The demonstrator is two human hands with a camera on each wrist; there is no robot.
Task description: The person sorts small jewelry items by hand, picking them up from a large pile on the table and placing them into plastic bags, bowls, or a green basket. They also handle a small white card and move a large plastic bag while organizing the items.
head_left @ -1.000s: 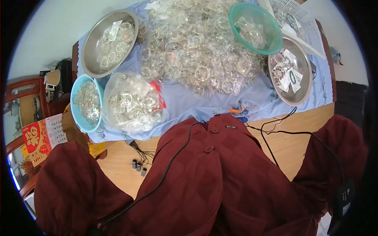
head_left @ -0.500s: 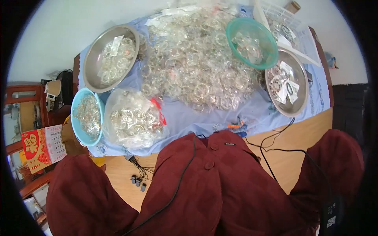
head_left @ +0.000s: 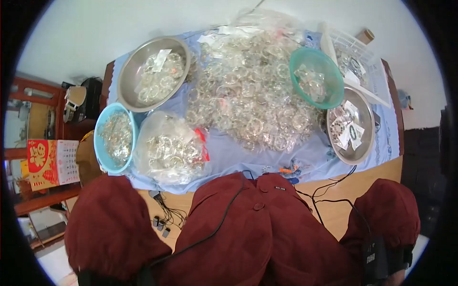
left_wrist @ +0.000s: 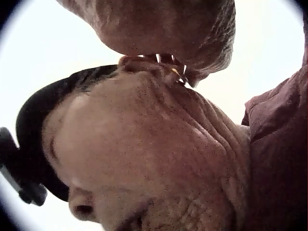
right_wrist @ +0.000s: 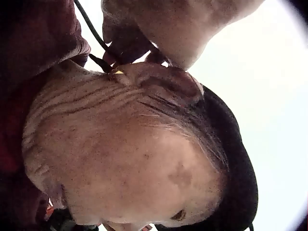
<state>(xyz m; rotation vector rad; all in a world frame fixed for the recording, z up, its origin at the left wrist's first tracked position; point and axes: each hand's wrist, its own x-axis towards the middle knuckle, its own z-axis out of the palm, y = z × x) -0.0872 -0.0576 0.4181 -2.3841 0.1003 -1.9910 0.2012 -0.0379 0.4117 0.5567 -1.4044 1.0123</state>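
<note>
Both hands are up beside the person's head, out of the head view. My left hand (left_wrist: 163,29) is right at the ear (left_wrist: 144,65) in the left wrist view, its fingers mostly hidden behind the palm. On the other side, my right hand (right_wrist: 178,24) meets the other ear (right_wrist: 163,79) with bent fingers, and a black cable (right_wrist: 91,26) runs up close to them. Whether either hand grips something there, I cannot tell. A black headband or cap (right_wrist: 240,154) wraps the head. Dark red sleeves (head_left: 109,224) cover both raised arms.
On the blue cloth (head_left: 222,152) lies a large heap of bagged bracelets (head_left: 253,95). Around it stand two steel bowls, a blue basin (head_left: 98,148), a green basket (head_left: 317,55), a white crate (head_left: 377,90) and a full plastic bag (head_left: 171,152). Cables (head_left: 329,200) hang near the lap.
The table has sunk lower in the head view as the camera tilts up. Both sleeves have drawn inward towards the body, and black wrist straps now show at the bottom edge.
</note>
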